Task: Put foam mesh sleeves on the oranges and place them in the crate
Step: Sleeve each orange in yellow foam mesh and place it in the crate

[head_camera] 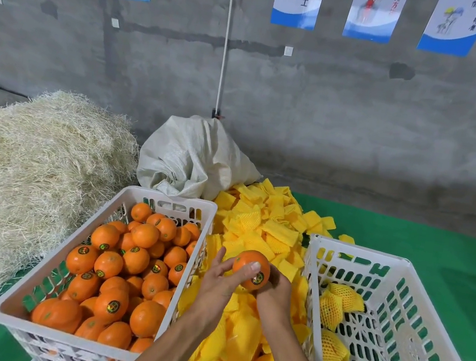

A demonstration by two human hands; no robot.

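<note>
A bare orange [249,260] with a round sticker is held over the pile of yellow foam mesh sleeves [258,224], between the two crates. My left hand [219,283] grips it from the left, thumb pressed across its front. My right hand [275,292] cups it from the right and below. No sleeve is visibly on it. The white crate on the left [92,229] is full of bare oranges [121,258]. The white crate on the right [360,249] holds a few sleeved oranges [331,309] along its left wall.
A big heap of pale straw [28,178] lies to the far left. A white woven sack [190,160] slumps behind the sleeve pile. Everything rests on a green mat [452,255] in front of a grey concrete wall with posters.
</note>
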